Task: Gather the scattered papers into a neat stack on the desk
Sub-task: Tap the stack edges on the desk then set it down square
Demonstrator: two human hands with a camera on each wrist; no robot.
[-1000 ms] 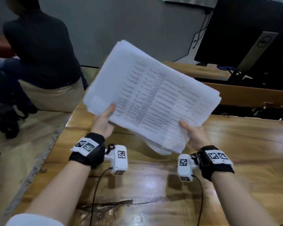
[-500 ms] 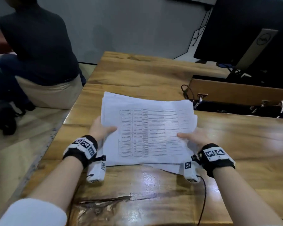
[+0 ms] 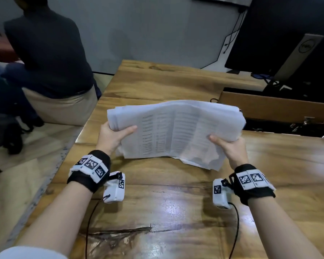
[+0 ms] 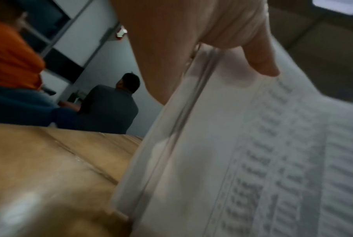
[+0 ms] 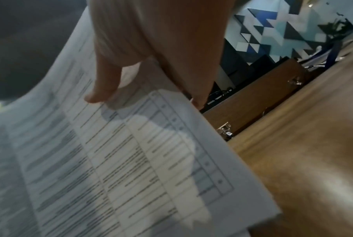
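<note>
From the head view we hold the papers [image 3: 176, 131] above the wooden desk [image 3: 166, 199], near its middle, the bundle bowed upward and its lower edges ragged. Our left hand [image 3: 112, 136] grasps the bundle's 9 o'clock edge, thumb on the printed top sheet and fingers hidden beneath. Our right hand [image 3: 230, 148] grasps the 3 o'clock edge the same way. At 10 o'clock a seated person [image 3: 49, 53] in a dark top faces away from us; at 2 o'clock stands a dark monitor [image 3: 288, 34]. In the left wrist view, our left hand [image 4: 202, 32] fills 12 o'clock, thumb pressed on the top sheet, with the papers [image 4: 242, 152] running down to 5 o'clock and the desk [image 4: 50, 168] at 8 o'clock; the picture is blurred. In the right wrist view, our right hand [image 5: 151, 40] sits at 12 o'clock, thumb on the printed table, fingers curled behind the papers [image 5: 120, 160]; the desk [image 5: 303, 160] lies at 3 o'clock.
</note>
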